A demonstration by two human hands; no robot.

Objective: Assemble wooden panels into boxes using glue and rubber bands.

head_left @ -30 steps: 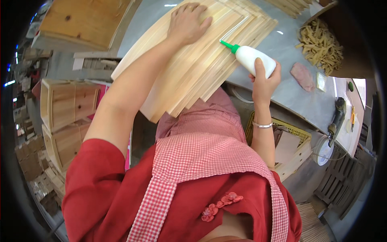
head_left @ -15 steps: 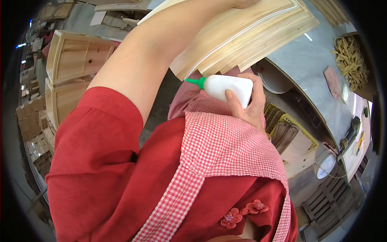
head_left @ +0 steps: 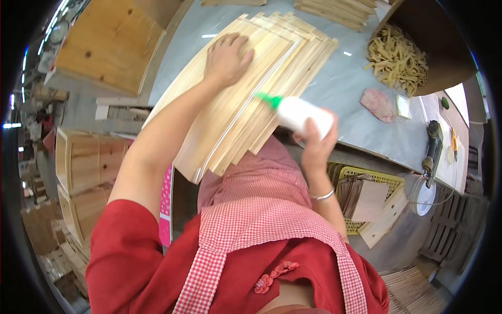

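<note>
The boards [head_left: 236, 99] are lying in a fanned stack on the grey surface [head_left: 340, 78], their near ends jutting out over the apron [head_left: 261, 222], and a white line [head_left: 230, 125] is running along the top one. The left hand [head_left: 226, 62] is resting palm down on the stack's left part, fingers slightly parted, pressing rather than gripping. The right hand [head_left: 318, 144] is closing around the bottle [head_left: 303, 115] to the right of the boards, thumb on the near side, while the green nozzle [head_left: 269, 100] is pointing over them; blur is hiding whether its tip is touching. The boards are looking thin, light and stiff, probably sliding easily over one another, so a flat palm is suiting the stack, and a single board is asking for a hold by its long edges, clear of the line, which is likely wet and slick. The bottle is seeming light and soft-walled, giving under a squeeze, so its body is offering the best hold; how full it is, one cannot tell. A pink cloth [head_left: 377, 104] is lying to the right of the boards, beyond the bottle.
</note>
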